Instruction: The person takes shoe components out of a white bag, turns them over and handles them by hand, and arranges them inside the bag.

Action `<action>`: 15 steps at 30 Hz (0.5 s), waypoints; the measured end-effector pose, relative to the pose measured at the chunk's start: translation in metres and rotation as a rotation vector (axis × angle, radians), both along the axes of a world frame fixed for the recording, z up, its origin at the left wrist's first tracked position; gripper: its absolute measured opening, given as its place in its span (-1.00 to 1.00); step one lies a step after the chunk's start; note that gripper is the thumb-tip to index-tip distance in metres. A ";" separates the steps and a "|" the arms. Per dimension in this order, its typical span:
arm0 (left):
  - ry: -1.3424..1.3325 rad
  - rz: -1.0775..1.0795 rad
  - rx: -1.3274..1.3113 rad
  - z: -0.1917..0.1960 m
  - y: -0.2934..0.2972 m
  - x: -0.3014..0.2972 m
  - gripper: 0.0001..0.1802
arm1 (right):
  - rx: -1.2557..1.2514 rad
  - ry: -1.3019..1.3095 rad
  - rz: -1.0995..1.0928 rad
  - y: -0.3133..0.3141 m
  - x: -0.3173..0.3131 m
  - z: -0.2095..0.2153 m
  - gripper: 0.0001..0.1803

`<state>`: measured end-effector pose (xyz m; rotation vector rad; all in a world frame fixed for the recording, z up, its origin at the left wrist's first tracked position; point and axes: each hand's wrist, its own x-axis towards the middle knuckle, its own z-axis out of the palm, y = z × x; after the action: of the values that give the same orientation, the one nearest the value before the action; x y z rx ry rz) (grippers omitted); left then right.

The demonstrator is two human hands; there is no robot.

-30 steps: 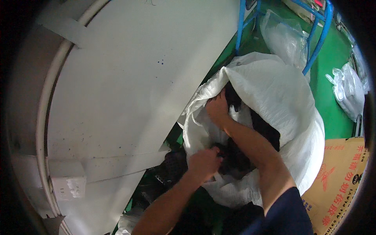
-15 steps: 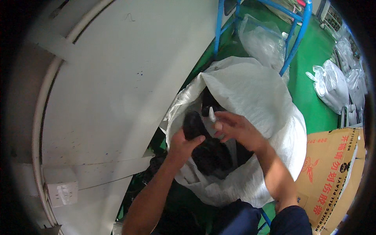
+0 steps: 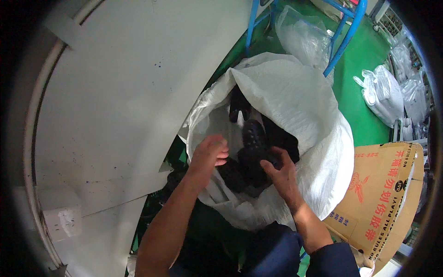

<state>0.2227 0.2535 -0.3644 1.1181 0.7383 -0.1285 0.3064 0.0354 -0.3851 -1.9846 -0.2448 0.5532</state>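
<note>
Viewpoint: head view; I read the clock from the mouth of the white sack.
Right hand: at 4 o'clock, thumb and fingers gripping the black item near the mouth's middle.
Left hand: toward 9 o'clock, fingers loosely curled, apart from that item; I can't tell whether they close on anything.
Tight edge: white panel just beside the sack, 9 to 11 o'clock.
Hard corners: blue frame between 1 and 2, cardboard box toward 4.
Wider room: green floor at 2 o'clock, reaching a plastic-wrapped bundle.
</note>
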 end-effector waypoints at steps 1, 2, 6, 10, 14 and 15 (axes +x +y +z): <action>0.214 -0.181 0.291 -0.009 0.002 0.000 -0.46 | -0.013 -0.003 -0.003 -0.013 -0.001 -0.009 -0.27; 0.144 -0.338 0.554 -0.038 0.001 -0.017 -0.32 | -0.076 0.019 0.021 -0.018 -0.005 -0.013 -0.28; 0.310 -0.882 1.022 -0.038 -0.032 -0.031 -0.15 | -0.331 -0.163 0.155 -0.036 -0.027 -0.038 -0.30; 0.366 -1.010 1.168 -0.031 -0.063 -0.038 -0.13 | -0.410 -0.224 0.165 -0.041 -0.040 -0.049 -0.29; 0.325 -0.947 1.390 -0.053 -0.064 -0.052 -0.16 | -0.390 -0.106 0.135 -0.052 -0.057 -0.052 -0.28; 0.300 -0.957 1.483 -0.055 -0.062 -0.054 -0.15 | -0.346 -0.045 0.111 -0.055 -0.061 -0.057 -0.27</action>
<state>0.1685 0.1917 -0.4192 2.8755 0.4131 -0.6258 0.2453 -0.0200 -0.4426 -2.3307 -0.3043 0.6570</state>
